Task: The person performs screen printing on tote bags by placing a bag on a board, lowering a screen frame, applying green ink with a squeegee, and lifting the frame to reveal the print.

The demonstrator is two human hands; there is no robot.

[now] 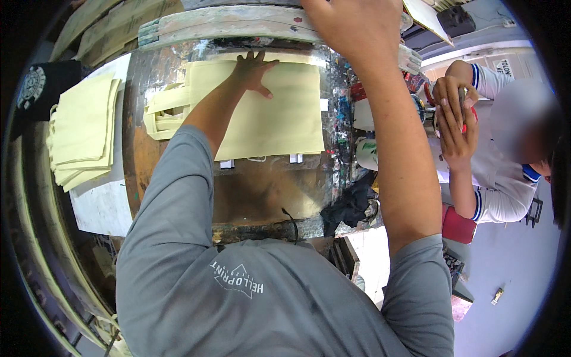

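Observation:
A cream fabric tote bag (285,119) lies flat on the paint-stained worktable (262,196), its handles (163,110) stretched out to the left. My left hand (256,72) rests near the bag's far edge, fingers spread and holding nothing. At the top of the view, my right hand (357,27) is raised close to a long paint-marked frame (232,27). The picture's upper edge cuts off its fingers, so whether it grips anything is hidden.
Left of the table, a stack of cream tote bags (83,125) sits on a white board (98,208). A black cloth (351,205) and paint containers (367,153) line the right side. Beyond them, another person's hands (458,116) clasp a partly hidden object.

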